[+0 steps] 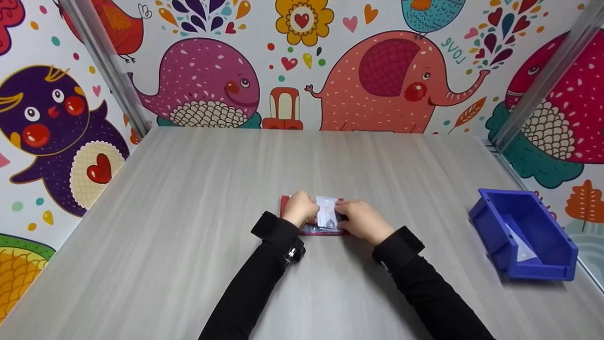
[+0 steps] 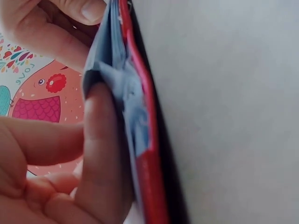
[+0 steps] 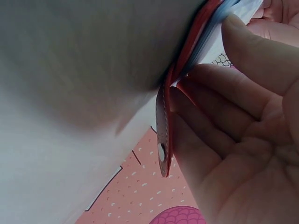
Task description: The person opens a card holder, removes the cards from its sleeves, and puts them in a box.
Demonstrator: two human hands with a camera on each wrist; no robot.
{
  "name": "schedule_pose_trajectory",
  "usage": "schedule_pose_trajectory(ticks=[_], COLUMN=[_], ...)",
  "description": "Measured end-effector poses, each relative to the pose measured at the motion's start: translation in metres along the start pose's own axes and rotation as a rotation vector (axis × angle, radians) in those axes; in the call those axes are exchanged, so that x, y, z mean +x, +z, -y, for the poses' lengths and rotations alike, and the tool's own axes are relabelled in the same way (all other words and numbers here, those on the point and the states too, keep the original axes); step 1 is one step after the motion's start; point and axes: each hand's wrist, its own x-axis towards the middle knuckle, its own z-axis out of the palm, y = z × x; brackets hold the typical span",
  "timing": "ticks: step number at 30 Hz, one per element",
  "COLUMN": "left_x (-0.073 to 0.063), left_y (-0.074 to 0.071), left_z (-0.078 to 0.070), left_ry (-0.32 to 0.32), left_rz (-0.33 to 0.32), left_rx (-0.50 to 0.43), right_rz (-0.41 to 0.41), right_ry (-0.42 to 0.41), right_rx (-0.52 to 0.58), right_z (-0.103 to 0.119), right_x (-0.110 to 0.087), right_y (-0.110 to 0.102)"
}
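Note:
A red card holder point(image 1: 284, 204) lies on the table in front of me, its stack of clear bluish sleeves point(image 2: 105, 51) showing. A white card-like piece point(image 1: 325, 212) stands up between the two hands. My left hand point(image 1: 300, 208) grips a sleeve at its edge, one finger point(image 2: 99, 121) pushed into the sleeve's mouth. Opposite it, my right hand point(image 1: 365, 219) holds the holder's right side, thumb point(image 3: 243, 42) on the sleeve edges and fingers under the cover. A red strap with a metal snap point(image 3: 162, 151) sticks out beside the right fingers.
A blue plastic bin point(image 1: 498, 236) stands at the right of the table, with a white flat piece point(image 1: 521, 245) inside. Wall panels with printed animals point(image 1: 377, 89) border the back and sides of the grey wood-grain table point(image 1: 188, 189).

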Motion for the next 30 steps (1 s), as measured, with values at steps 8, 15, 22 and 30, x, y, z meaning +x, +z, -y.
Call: schedule_pose_trajectory(ticks=[8,15,22,30], left_x=[0.0000,-0.0003,-0.0007,0.0004], left_y=[-0.0008,-0.0006,-0.0008,-0.0032], left_z=[0.0016,0.0029,0.0037,0.0045], left_ry=[-0.012,0.003,-0.016,-0.070], left_rz=[0.003,-0.014,-0.024,0.013], left_rx=[-0.029,-0.032,-0.053,-0.110], right_rz=[0.011,0.023,0.031,0.026], right_ry=[0.020,0.027,0.008,-0.006], right_rx=[0.013,0.019,0.005,-0.007], right_z=[0.0021,0.0023,0.0032,0.0029], right_x=[0.0004,0.0014,0.0008,0.0006], right_y=[-0.0008,-0.0015,-0.0035,-0.0029])
